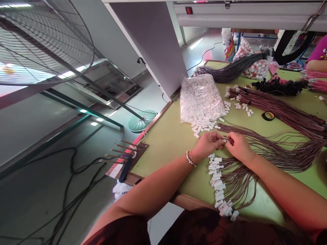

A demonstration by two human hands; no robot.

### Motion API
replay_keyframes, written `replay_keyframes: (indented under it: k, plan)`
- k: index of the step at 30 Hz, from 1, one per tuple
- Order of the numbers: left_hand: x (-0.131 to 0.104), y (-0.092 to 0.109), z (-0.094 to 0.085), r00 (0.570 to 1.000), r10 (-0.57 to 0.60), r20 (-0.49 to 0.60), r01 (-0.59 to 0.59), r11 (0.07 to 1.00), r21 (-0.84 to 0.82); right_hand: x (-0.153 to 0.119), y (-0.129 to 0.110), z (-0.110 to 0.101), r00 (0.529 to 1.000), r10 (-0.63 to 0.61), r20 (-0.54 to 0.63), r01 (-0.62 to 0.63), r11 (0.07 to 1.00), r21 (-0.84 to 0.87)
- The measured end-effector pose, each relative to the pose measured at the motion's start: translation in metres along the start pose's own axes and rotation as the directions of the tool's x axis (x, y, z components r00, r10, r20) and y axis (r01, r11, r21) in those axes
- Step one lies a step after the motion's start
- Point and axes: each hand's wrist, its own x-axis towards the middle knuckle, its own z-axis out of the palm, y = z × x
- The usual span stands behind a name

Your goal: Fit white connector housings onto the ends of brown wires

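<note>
My left hand is pinched closed on a small white connector, mostly hidden by the fingertips. Close against it, my right hand grips brown wires just behind their tips, so the two hands nearly touch. Below them lies a row of white plug connectors with brown wires fitted, fanned toward the right. Beyond my hands, a bundle of loose brown wires stretches to the right. A clear plastic bag spills more white connectors onto the green tabletop.
A roll of black tape sits near tied wire bundles. Farther back are black wires and a bag of red-and-white parts. A pegged rack is on the left edge; a fan stands beyond. Another person's arm shows at right.
</note>
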Motion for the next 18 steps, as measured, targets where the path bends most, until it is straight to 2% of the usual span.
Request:
replay_keyframes:
  k: [5,12,18]
  plan:
    - [0.0008,0.0011,-0.0001,1.0,0.013,0.011,-0.012,0.998,-0.054,-0.0005,-0.0008,0.0003,0.999,0.032,-0.011,-0.032,0.998,0.063]
    - [0.0021,0.0046,0.0005,1.0,0.004,-0.022,-0.005,0.999,-0.033,0.0034,-0.0018,0.0033,0.996,0.085,-0.01,-0.084,0.992,0.094]
    - [0.0019,0.0041,-0.0046,1.0,-0.013,0.023,0.014,0.999,-0.039,0.0022,-0.0008,0.0029,0.994,0.106,0.025,-0.109,0.98,0.166]
